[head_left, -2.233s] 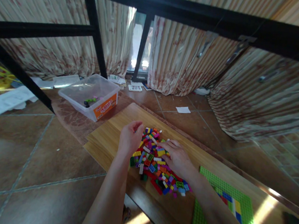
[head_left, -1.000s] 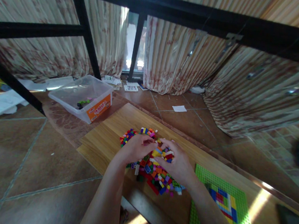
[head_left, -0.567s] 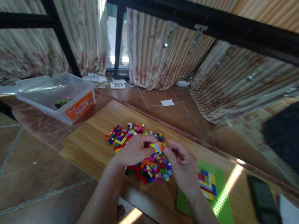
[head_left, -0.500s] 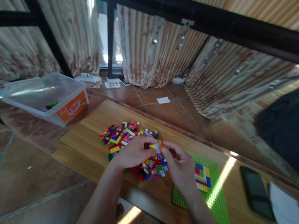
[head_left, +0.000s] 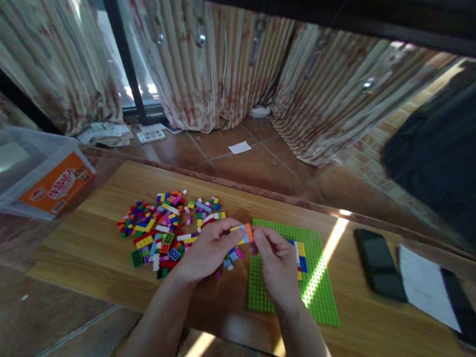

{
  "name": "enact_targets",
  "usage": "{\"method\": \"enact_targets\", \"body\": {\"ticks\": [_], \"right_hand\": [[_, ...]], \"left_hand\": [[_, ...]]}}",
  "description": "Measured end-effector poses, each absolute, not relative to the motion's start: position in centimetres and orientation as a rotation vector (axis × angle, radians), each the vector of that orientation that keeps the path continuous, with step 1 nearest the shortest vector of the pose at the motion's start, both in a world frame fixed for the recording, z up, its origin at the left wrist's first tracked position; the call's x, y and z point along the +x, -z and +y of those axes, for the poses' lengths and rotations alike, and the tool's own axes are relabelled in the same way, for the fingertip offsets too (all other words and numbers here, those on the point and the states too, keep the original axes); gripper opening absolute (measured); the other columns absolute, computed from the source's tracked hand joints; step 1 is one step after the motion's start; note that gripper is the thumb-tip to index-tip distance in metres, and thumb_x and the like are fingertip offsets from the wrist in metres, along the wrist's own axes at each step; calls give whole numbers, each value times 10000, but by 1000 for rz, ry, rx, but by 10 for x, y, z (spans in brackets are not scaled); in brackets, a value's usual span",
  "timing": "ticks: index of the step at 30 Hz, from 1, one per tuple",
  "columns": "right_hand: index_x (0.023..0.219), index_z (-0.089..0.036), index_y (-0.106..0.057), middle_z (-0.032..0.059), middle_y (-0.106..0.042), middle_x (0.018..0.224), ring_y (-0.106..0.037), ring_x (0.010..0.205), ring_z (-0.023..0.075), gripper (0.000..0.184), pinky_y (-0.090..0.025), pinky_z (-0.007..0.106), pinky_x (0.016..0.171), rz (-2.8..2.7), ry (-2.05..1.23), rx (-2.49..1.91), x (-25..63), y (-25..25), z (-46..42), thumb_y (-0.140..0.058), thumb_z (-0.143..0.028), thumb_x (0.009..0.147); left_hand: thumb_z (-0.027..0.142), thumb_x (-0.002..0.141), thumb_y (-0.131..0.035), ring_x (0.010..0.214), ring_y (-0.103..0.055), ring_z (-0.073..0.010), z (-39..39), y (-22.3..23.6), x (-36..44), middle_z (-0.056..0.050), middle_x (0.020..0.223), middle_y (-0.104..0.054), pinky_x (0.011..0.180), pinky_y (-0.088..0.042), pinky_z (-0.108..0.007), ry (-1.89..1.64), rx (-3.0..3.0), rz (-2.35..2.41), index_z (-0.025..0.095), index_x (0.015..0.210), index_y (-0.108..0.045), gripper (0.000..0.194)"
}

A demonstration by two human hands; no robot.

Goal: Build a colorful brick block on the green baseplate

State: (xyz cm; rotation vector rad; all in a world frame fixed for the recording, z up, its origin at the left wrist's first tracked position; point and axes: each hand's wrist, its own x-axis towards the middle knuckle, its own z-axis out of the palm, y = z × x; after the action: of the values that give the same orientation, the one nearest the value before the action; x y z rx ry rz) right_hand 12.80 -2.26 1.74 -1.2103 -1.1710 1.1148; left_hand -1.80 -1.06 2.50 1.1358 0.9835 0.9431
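Observation:
My left hand (head_left: 208,249) pinches a small row of building bricks (head_left: 246,234) in yellow, light blue and orange between thumb and fingers. At the orange end, my right hand (head_left: 273,263) grips the same row with thumb and forefinger. Both hands are held in front of me, over the gap between the loose brick pile (head_left: 159,229) and the green baseplate (head_left: 319,299). A flat patch of bricks (head_left: 303,263) in blue, yellow, white and red is on the baseplate, partly hidden behind my right hand. My left hand covers some of the pile.
The wooden table (head_left: 98,237) runs across in front of me. To the right lie a black phone (head_left: 378,263), a white paper (head_left: 425,288) and a dark flat object (head_left: 466,310). A clear plastic bin (head_left: 15,170) with an orange label stands at the left.
My view has swung to the right, so the bin and pile sit further left. Both hands still hold the brick row, which now lies flatter, its orange end toward my right hand.

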Motion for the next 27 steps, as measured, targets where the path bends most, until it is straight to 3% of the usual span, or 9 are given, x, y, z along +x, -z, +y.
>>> {"method": "enact_targets", "body": {"ticks": [6, 12, 18, 21, 27], "right_hand": [[834, -203, -710, -5, -604, 654, -553, 617, 120, 237, -478, 250, 595, -1220, -982, -1179, 144, -28, -29, -557, -375, 889], [793, -190, -653, -23, -531, 579, -484, 541, 108, 315, -396, 227, 502, -1264, -969, -1234, 158, -30, -34, -486, -421, 927], [666, -198, -516, -50, -438, 546, -392, 509, 89, 364, -298, 222, 481, -1414, -877, -1330, 164, -24, -32, -470, -437, 936], [621, -206, -444, -58, -383, 532, -366, 504, 89, 406, -272, 231, 486, -1476, -867, -1370, 164, -22, -32, -437, -443, 950], [648, -215, -442, -50, -436, 528, -422, 486, 100, 401, -282, 247, 505, -1540, -876, -1417, 150, -16, -32, -362, -423, 980]], "left_hand": [[424, 880, -567, 663, -519, -108, -11, -22, 2, -15, 777, -596, 615, -436, -208, -943, 1135, 893, 171, 990, -655, 289], [439, 851, -605, 678, -577, -117, -16, -29, 18, -37, 847, -645, 631, -480, -226, -920, 1109, 827, 168, 930, -659, 288], [464, 843, -593, 521, -497, -86, -21, -36, 23, 22, 608, -550, 510, -420, -197, -899, 1232, 999, 166, 775, -622, 307], [488, 848, -568, 489, -470, -76, -22, -34, 22, 38, 586, -501, 480, -387, -194, -902, 1270, 1041, 169, 725, -580, 342], [552, 900, -436, 451, -416, -86, -25, -17, 28, 47, 542, -426, 432, -326, -219, -1060, 1164, 1182, 195, 661, -462, 430]]}}
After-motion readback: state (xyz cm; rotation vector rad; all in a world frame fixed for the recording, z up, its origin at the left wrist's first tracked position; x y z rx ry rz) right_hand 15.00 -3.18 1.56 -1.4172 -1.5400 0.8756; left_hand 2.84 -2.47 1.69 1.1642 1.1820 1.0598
